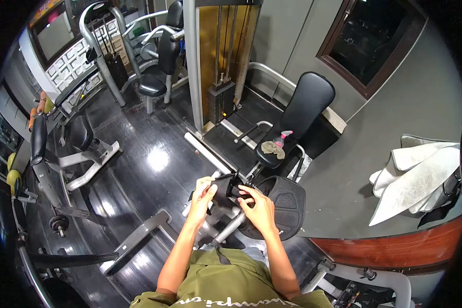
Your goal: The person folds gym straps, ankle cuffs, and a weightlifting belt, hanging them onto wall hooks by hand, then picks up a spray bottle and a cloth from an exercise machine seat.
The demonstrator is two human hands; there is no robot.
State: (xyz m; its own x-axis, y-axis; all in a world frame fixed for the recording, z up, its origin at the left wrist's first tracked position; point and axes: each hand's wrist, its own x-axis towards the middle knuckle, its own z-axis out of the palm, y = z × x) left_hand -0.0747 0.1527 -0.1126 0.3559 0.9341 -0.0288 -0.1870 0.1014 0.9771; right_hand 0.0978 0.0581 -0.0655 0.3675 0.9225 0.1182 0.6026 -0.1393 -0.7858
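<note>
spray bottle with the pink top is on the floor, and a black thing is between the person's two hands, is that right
Not quite: the place of the spray bottle is wrong. The head view shows it on the black seat, by a cloth. Its top is pink, and the black thing is between the left hand and right hand.

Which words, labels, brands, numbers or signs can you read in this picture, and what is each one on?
"hampion", the likely reading of pale script on the shirt; partly cut off by the picture's edge.
Coloured sign, top left: too blurred to read.
Pale mark on the case: too small to read.
Weight stack: any numbers are too small to read.
Held black item: no text I can make out.
</note>
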